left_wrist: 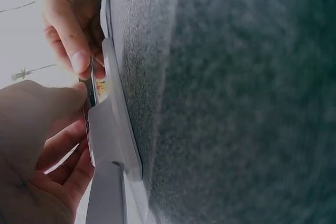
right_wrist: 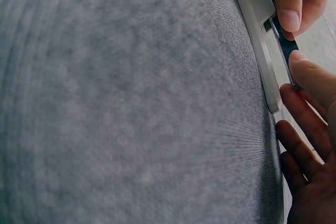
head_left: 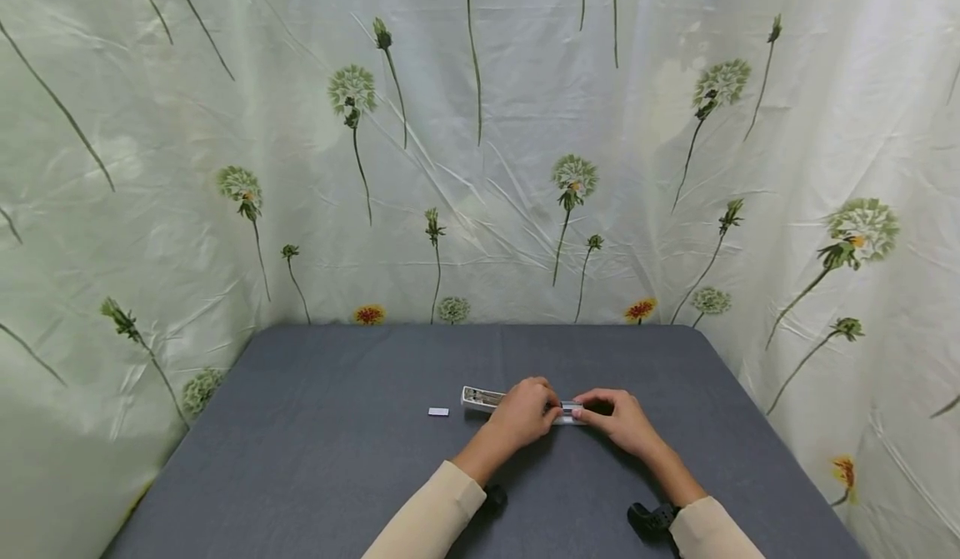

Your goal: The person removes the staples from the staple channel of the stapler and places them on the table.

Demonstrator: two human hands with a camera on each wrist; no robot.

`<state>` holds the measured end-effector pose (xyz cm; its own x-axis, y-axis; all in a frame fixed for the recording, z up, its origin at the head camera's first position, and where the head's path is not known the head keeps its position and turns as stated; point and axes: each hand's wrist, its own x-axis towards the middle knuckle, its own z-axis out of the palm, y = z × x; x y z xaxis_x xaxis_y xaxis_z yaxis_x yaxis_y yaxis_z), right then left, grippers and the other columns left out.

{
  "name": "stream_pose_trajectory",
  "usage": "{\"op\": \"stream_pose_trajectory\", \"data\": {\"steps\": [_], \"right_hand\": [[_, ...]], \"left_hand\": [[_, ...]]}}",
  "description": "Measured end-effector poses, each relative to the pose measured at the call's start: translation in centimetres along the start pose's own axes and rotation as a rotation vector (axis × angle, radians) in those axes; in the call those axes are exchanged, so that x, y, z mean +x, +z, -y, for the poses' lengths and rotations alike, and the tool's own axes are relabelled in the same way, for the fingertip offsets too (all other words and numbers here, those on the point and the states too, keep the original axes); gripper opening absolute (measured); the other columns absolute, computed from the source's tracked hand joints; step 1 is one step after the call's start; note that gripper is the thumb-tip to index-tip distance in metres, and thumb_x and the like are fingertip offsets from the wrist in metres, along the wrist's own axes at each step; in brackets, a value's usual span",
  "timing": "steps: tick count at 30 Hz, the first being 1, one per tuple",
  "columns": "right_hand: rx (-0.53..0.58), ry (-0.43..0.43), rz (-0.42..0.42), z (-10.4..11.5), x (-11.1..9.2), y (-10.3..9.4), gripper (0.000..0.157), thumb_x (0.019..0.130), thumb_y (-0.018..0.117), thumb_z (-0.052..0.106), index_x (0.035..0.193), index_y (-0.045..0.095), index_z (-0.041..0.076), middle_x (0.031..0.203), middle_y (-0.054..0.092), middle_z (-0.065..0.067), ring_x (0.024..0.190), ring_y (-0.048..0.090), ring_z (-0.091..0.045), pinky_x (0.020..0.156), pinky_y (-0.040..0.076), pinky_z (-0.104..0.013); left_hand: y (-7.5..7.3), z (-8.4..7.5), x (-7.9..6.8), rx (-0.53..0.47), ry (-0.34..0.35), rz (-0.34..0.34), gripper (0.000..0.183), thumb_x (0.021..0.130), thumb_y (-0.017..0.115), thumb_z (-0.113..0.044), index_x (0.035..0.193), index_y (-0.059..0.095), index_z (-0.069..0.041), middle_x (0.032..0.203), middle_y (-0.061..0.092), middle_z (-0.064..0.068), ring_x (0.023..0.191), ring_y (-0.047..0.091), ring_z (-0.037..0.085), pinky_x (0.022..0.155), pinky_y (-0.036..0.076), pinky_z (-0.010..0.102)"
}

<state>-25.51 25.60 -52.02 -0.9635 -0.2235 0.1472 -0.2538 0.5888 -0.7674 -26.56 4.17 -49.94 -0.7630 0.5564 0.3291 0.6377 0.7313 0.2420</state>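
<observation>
A white stapler (head_left: 480,401) lies folded open on the table, its top cover swung out to the left with metal parts showing inside. My left hand (head_left: 525,413) covers its middle, thumb and fingertips pinching the narrow metal magazine near the hinge side. At the right end my right hand (head_left: 622,421) pinches the tip of that magazine (right_wrist: 286,51) between thumb and forefinger, the other fingers loosely bent. In the right wrist view the magazine stands raised at a slant over the pale base (right_wrist: 257,40). The base (left_wrist: 121,124) also shows in the left wrist view.
A small whitish strip (head_left: 438,411), like a stick of staples, lies left of the stapler. The dark grey cloth-covered table (head_left: 322,459) ends at a curtain (head_left: 495,209) with dandelion prints. Black straps with camera mounts (head_left: 652,519) sit at the wrists.
</observation>
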Motion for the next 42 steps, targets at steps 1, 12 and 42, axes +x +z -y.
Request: {"op": "stream_pose_trajectory", "data": {"steps": [1, 12, 42], "right_hand": [[-0.003, 0.0, 0.0, 0.0, 0.02, 0.01, 0.023, 0.083, 0.074, 0.043, 0.1, 0.074, 0.028, 0.1, 0.072, 0.007, 0.087, 0.063, -0.007, 0.074, 0.049, -0.023], [-0.004, -0.008, -0.003, 0.06, 0.02, 0.02, 0.019, 0.083, 0.075, 0.039, 0.099, 0.074, 0.028, 0.098, 0.072, 0.008, 0.086, 0.063, -0.005, 0.075, 0.049, -0.023], [0.009, -0.02, -0.016, 0.0, -0.1, 0.0, 0.021, 0.084, 0.075, 0.039, 0.1, 0.075, 0.026, 0.099, 0.072, 0.007, 0.087, 0.063, -0.006, 0.074, 0.049, -0.023]], "left_hand": [[0.0, -0.04, -0.03, -0.007, -0.012, 0.007, 0.012, 0.088, 0.072, -0.03, 0.093, 0.079, -0.021, 0.096, 0.069, -0.006, 0.089, 0.064, 0.01, 0.081, 0.052, 0.024], [0.26, -0.02, -0.39, -0.165, -0.069, 0.05, 0.023, 0.085, 0.075, -0.038, 0.098, 0.077, -0.02, 0.102, 0.064, -0.007, 0.091, 0.061, 0.007, 0.078, 0.051, 0.021], [0.74, -0.3, -0.27, -0.152, -0.055, -0.049, 0.009, 0.088, 0.072, -0.021, 0.092, 0.078, -0.016, 0.095, 0.069, -0.005, 0.088, 0.065, 0.009, 0.079, 0.053, 0.021]]}}
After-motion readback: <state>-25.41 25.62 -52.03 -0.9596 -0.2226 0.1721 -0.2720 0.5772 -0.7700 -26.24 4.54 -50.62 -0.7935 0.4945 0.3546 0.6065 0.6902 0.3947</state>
